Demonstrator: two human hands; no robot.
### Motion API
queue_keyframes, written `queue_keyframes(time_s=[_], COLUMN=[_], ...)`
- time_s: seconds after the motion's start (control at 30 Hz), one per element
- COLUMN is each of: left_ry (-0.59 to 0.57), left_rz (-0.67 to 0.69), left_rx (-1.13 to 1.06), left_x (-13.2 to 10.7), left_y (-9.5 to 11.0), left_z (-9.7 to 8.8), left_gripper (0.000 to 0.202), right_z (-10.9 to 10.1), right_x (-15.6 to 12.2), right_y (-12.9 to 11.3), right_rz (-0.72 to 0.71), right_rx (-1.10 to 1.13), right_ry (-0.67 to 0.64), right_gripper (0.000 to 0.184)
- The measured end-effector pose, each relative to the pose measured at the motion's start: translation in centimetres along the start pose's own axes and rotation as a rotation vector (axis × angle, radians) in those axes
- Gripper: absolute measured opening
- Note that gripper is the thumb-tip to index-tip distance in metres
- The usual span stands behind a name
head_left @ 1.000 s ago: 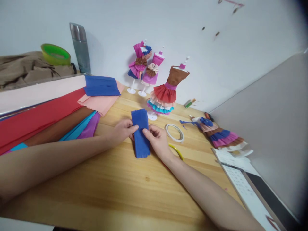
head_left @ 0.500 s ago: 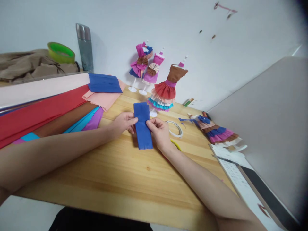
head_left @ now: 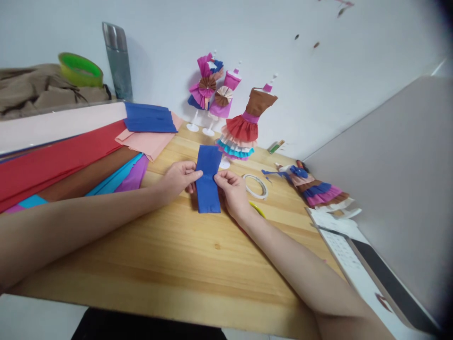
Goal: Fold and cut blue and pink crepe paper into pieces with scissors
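Blue oblong paper strip [head_left: 208, 191] was pinched by left hand [head_left: 180, 179] and right hand [head_left: 232, 190], well inside the wooden tabletop [head_left: 170, 264]'s front edge.

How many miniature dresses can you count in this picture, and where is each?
4: a magenta-and-blue dress and a pink dress near the wall, a brown-topped dress right of them, and a tiered dress lying farther right.

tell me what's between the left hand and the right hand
The head view shows a blue strip there, pinched at its left edge by the left hand and its right edge by the right hand.
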State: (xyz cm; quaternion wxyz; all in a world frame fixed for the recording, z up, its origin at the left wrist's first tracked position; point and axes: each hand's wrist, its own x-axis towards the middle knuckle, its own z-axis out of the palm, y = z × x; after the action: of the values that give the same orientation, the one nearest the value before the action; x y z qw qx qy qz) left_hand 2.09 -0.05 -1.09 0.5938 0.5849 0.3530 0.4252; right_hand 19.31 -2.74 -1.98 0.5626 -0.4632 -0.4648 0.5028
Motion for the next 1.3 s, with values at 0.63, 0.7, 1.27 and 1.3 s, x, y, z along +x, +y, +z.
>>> queue_keyframes(time_s=[0.63,0.7,1.27,1.3], left_ry=[-0.038,-0.071,0.091,0.108], left_rz=[-0.048,-0.047,-0.015,-0.022], left_rx=[-0.105,-0.1,-0.206,-0.212], left_x=[-0.19,-0.18,-0.2,-0.16], left_y=[0.39,0.35,-0.26,-0.29], left_z=[0.14,0.15,0.1,0.09], left_gripper=[0.047,0.044,0.04,0.039], right_z=[0.13,0.1,-0.1,-0.11], right_x=[0.18,0.12,0.19,0.18], right_y=[0.33,0.25,-0.03,-0.06], right_rz=[-0.055,-0.037,-0.103,-0.114], right_rx=[-0.021,-0.011,-0.038,-0.008], right_ry=[-0.035,-0.048,0.012,0.032], right_gripper=[0.033,0.033,0.032,0.033])
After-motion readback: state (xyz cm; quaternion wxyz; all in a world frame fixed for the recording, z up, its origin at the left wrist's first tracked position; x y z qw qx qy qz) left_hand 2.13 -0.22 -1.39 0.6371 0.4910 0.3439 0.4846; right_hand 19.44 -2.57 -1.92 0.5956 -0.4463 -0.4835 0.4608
